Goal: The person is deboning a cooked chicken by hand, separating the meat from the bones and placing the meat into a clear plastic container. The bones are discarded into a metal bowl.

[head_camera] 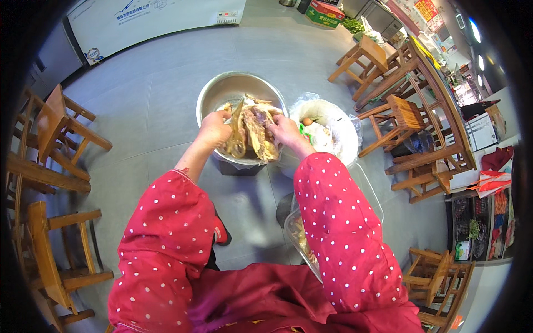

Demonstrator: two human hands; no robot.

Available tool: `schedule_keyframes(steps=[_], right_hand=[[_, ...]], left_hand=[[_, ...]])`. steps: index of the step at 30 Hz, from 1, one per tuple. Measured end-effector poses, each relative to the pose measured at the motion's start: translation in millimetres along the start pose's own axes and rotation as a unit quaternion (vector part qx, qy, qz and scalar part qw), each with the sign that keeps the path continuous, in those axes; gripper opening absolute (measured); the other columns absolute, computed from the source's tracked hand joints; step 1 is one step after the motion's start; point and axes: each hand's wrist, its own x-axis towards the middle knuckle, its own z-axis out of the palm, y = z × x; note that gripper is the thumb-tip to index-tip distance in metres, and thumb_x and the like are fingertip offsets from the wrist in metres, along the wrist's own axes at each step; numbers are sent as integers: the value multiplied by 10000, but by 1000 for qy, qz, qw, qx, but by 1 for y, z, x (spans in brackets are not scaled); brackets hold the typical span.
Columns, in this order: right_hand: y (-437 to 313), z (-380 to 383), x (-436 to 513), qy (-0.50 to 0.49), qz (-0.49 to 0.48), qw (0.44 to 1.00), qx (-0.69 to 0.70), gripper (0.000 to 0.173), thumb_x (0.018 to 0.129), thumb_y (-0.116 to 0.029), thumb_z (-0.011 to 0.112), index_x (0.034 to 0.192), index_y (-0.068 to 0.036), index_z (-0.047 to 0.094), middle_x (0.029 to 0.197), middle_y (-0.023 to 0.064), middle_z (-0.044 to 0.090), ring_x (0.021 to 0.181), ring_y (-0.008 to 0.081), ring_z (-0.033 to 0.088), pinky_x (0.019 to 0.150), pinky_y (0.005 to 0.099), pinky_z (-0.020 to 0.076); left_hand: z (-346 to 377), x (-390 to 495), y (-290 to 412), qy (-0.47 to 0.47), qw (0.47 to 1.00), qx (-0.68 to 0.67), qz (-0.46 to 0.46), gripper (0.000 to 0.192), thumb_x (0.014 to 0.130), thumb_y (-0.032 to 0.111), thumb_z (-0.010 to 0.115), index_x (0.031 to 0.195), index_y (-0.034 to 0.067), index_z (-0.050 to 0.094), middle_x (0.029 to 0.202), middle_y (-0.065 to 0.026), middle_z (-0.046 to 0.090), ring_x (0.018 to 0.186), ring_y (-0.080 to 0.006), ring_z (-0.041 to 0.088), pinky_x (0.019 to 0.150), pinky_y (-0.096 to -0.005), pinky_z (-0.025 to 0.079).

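Observation:
Both my hands grip a piece of what looks like a cooked poultry carcass (254,129), with yellowish skin and brown meat. It is held over a round stainless steel basin (229,85). My left hand (214,130) pinches the skin at its left side, and my right hand (288,132) grasps the meat at its right. Some of the fingertips are hidden behind the meat. A dark support (240,169) shows under the basin's near side. Beside the basin, to the right, is a white bin (349,137) with a plastic liner and crumpled waste.
Under my right sleeve sits a clear plastic box (290,224) with food pieces, partly covered by the arm. Wooden stools (406,112) and a table (447,100) stand at right. More wooden seats (54,125) line the left. A white chest freezer (166,25) stands ahead.

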Motion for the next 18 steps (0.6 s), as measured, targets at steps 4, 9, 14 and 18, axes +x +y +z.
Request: schedule_keyframes(steps=[4,9,14,18], right_hand=[[6,18,36,-85,77,985,130,401,780,-136,586,1160,-10,621,1056,190,667,993,289,643,844,363,491],[4,23,37,-92,54,959,263,365,735,-91,603,1086,1,646,930,119,679,831,207,644,727,344,502],[4,11,34,-115,189,944,243,217,660,-106,608,826,20,667,725,99,644,620,214,608,551,355,473],[6,10,32,-45,205,952,221,177,636,-129,614,727,18,648,662,105,620,596,223,603,508,356,454]], left_hand=[[2,-2,4,25,999,26,-24,399,717,53,600,1112,41,650,1075,-223,647,1052,-327,614,927,-366,457],[1,-12,25,25,995,95,-19,430,717,87,617,1146,71,639,1102,-205,640,1060,-304,607,915,-369,462],[-6,-26,46,27,987,155,-24,467,708,119,688,1169,79,624,1180,-209,586,1129,-308,559,948,-393,441],[-13,-29,50,219,952,213,31,458,740,96,637,1189,50,559,1238,-201,488,1182,-358,470,951,-465,425]])
